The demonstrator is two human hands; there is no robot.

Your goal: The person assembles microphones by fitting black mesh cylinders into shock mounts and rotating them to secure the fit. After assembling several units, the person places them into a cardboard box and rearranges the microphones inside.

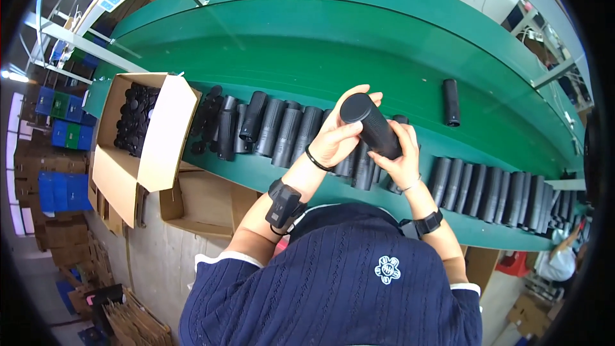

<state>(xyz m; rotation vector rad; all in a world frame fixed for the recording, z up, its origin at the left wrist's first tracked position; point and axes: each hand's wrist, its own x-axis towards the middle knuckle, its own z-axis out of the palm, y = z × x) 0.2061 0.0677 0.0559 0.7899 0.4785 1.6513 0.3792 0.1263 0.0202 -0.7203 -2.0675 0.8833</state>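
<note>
Between my two hands a black ribbed cylinder [378,129] is held tilted above the bench, its round capped end up and to the left. My left hand [343,131] is closed round the capped end, with the thumb along its side. The lower end sits in the fingers of my right hand [402,157]. Under and beside my hands lie several more black cylinders [286,133] in a row on the green bench. To their left is a heap of loose black round caps [206,115].
An open cardboard box [170,131] full of black discs stands at the bench's left end; another carton [208,202] is below it. A second row of cylinders [487,192] runs along the right edge. One single cylinder [451,102] lies farther back on the green belt [288,51].
</note>
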